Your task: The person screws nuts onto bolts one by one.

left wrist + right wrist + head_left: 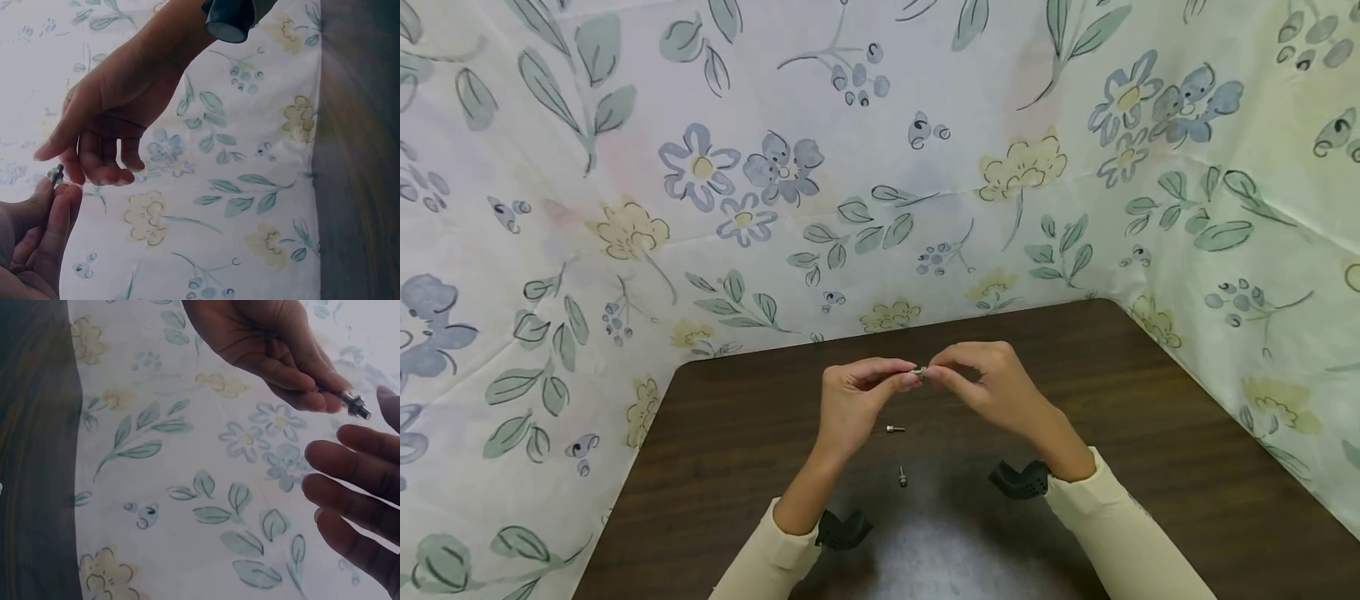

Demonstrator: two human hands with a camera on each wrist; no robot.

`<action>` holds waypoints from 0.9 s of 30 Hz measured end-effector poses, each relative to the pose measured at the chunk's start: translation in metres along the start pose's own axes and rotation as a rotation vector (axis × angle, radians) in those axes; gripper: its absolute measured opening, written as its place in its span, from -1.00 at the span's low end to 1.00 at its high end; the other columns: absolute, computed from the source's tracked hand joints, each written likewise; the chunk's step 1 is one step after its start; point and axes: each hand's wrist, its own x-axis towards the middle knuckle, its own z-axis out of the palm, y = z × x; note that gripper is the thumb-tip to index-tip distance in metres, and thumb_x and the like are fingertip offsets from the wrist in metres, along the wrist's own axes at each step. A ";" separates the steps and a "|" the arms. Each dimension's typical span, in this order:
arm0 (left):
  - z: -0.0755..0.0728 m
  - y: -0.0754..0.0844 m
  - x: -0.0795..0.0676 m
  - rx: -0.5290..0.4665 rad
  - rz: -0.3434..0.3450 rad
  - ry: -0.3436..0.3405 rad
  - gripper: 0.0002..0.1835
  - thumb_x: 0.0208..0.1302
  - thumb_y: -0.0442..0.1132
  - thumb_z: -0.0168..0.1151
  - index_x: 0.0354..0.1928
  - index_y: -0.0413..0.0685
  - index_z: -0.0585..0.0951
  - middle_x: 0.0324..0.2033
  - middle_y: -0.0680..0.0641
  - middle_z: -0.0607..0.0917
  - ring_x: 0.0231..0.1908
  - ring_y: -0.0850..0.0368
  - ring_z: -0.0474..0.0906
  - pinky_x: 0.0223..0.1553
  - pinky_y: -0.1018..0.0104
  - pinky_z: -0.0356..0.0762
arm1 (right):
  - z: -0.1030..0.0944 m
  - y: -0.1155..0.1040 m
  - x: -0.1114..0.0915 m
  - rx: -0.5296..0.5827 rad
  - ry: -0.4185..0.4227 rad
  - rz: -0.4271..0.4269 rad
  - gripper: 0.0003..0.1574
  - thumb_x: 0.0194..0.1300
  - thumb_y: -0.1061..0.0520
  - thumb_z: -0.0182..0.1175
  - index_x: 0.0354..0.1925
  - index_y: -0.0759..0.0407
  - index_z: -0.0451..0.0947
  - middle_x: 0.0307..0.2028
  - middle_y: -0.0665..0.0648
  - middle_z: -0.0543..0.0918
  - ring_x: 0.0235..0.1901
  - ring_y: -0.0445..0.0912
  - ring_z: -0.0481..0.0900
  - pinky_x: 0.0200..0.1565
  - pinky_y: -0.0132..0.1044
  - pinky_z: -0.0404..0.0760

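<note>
My left hand (853, 408) pinches a small metal bolt (347, 399) between thumb and fingers, above the table. In the right wrist view, the bolt's end sticks out past the fingertips, with a nut (357, 406) around it near that end. My right hand (1003, 396) is held just beside this end. Its thumb and forefinger stand apart on either side of the tip, with a gap to the bolt, and the other fingers are spread. Part of the bolt is hidden in the left fingers.
Two more small bolts lie on the dark wooden table (737, 467): one bolt (895, 429) below the hands, another bolt (903, 477) nearer the front. A floral cloth (865, 267) hangs behind the table and along its sides. Black wrist mounts (844, 531) sit at both cuffs.
</note>
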 end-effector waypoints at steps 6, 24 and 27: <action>-0.002 0.000 -0.001 0.011 -0.016 0.009 -0.90 0.21 -0.49 0.41 -0.23 -0.34 0.77 -0.33 -0.24 0.80 -0.34 -0.05 0.80 -0.22 0.07 0.77 | -0.003 0.000 -0.001 0.002 0.025 -0.040 -0.65 0.07 0.38 0.51 -0.14 0.15 0.73 -0.29 -0.01 0.77 -0.39 -0.26 0.65 -0.35 -0.38 0.68; -0.002 -0.005 -0.001 0.046 0.019 0.003 -0.91 0.20 -0.49 0.41 -0.24 -0.33 0.78 -0.33 -0.19 0.80 -0.33 -0.03 0.78 -0.26 0.11 0.77 | 0.003 0.002 -0.001 0.004 0.014 -0.087 -0.67 0.10 0.44 0.46 -0.18 0.17 0.73 -0.30 0.02 0.77 -0.43 -0.25 0.63 -0.35 -0.42 0.65; -0.003 -0.004 -0.001 0.056 0.027 0.003 -0.90 0.19 -0.48 0.42 -0.25 -0.36 0.77 -0.34 -0.18 0.80 -0.33 -0.02 0.78 -0.27 0.13 0.77 | 0.003 0.001 0.000 0.013 0.006 -0.073 -0.80 0.21 0.34 0.43 -0.20 0.14 0.72 -0.33 -0.04 0.75 -0.42 -0.28 0.62 -0.33 -0.46 0.64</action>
